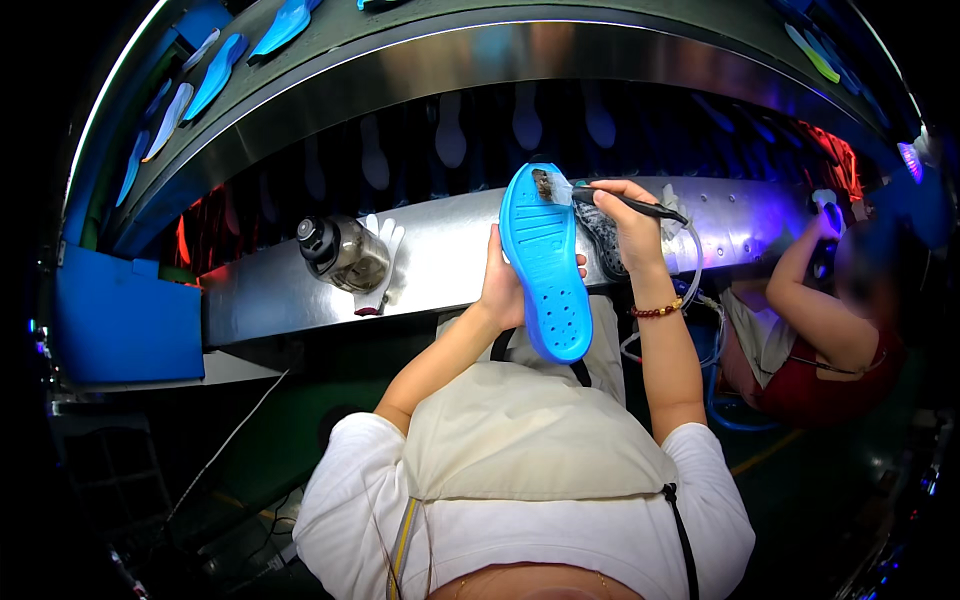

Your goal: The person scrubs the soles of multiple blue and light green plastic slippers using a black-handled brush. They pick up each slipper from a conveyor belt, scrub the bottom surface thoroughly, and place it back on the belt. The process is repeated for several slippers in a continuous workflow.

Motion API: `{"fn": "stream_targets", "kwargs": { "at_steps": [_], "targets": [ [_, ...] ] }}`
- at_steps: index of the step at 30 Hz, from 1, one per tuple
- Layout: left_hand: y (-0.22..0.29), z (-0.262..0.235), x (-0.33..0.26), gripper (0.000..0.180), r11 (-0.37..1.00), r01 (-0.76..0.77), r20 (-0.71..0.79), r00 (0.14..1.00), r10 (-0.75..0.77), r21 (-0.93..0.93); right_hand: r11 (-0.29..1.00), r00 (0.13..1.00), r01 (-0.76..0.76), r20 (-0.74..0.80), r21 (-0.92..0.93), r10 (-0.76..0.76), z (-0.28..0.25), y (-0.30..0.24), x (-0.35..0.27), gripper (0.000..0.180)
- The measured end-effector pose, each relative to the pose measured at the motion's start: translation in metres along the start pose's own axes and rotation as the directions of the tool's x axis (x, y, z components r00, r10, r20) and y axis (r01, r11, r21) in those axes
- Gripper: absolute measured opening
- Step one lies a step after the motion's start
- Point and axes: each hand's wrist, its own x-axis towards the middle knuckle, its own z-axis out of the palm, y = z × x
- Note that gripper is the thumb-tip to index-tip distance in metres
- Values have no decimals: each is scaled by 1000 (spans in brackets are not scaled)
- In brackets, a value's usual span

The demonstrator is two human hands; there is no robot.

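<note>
Dim workshop surroundings frame a metal tabletop (440, 250), with a conveyor (400, 75) curving above its far side. You hold the blue sole (548, 270) lengthwise before your torso, its upper end over the tabletop and its holed end toward you. Your left hand (503, 290) wraps it from the left, fingertips showing at its right edge; the rest of that grip is hidden behind it. Your right fingers pinch the brush (562, 190), bristles at the sole's upper end.

You appear to be brushing the sole's face, probably early on. Your next stroke seems to call for a light wrist, drawing the bristles down over the grooves while the left grip steadies the sole.

Just beside your right hand (635, 235) sits a dark, perforated thing (606, 245) I cannot identify; it and the pale hose (698, 250) could catch your wrist or the handle. Your bottle (355, 262) and a white glove (388, 240) lie left, clear of the stroke. Other soles (213, 78) rest on the conveyor; a co-worker (825, 310) sits well apart at right.
</note>
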Motion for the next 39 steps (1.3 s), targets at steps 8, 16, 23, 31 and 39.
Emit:
{"fn": "stream_targets", "kwargs": {
  "at_steps": [8,16,23,31,39],
  "targets": [
    [1,-10,11,82,989,-110,-196,972,128,101,569,825,560,340,-602,-452,40,7,-26,18],
    [39,-3,-14,86,985,-138,-131,980,150,100,868,819,249,572,-430,48,11,-35,-60,15],
    [16,25,-9,85,998,1,104,995,6,-66,871,916,292,377,-395,-136,19,-41,-23,16],
    [21,22,-11,83,995,-69,166,984,57,68,950,923,137,384,-280,-19,14,-54,-27,17],
    [26,34,-10,90,956,-197,-216,946,244,218,922,879,237,472,-306,-69,9,-57,-35,17]
  ]
}}
